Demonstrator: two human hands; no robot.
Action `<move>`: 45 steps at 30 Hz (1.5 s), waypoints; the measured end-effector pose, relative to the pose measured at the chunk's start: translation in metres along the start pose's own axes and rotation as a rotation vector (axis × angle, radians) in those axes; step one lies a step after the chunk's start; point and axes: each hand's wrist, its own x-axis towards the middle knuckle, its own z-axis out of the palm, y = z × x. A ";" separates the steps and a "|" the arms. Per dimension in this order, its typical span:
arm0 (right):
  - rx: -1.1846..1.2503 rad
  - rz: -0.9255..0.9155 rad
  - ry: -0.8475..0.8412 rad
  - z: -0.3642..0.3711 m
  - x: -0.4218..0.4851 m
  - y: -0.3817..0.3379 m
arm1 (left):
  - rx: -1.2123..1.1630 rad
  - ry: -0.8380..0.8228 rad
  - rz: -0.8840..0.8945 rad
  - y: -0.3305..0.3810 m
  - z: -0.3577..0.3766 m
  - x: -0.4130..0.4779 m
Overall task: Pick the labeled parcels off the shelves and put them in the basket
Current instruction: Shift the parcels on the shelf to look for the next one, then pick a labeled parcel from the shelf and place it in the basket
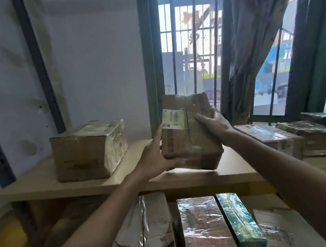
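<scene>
Presently I record both grips closed on one parcel (189,132) at the centre of the frame. My left hand (157,155) cups the lower left corner, thumb on the front face, fingers under the bottom edge. My right hand (214,124) clasps the right side, thumb lying across the front, fingers wrapped behind the edge. I see the parcel tilted, its top leaning away, lifted clear of the shelf board (124,182) below it. It is brown cardboard under clear tape, with a white label (173,119) on the upper left of its front face; the print is too blurred to read.

Left of centre, a larger taped box (87,150) sits on the same board, well apart from the held parcel. At the right edge, several wrapped parcels (298,136) lie side by side on that board. On the lower shelf, bottom centre, I note a film-wrapped brown parcel (204,227) touching a green one (241,223). Behind stands a barred window (188,41) with a curtain (249,35).
</scene>
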 end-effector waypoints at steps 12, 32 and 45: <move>-0.171 0.284 -0.307 0.039 0.001 -0.006 | 0.271 0.204 -0.055 -0.039 -0.032 -0.006; -0.342 -0.053 -0.107 -0.022 0.019 -0.003 | 0.576 0.311 0.147 0.034 0.033 0.023; -0.962 -0.008 -0.186 -0.209 0.019 0.069 | 0.227 -0.186 -0.004 0.078 0.206 0.059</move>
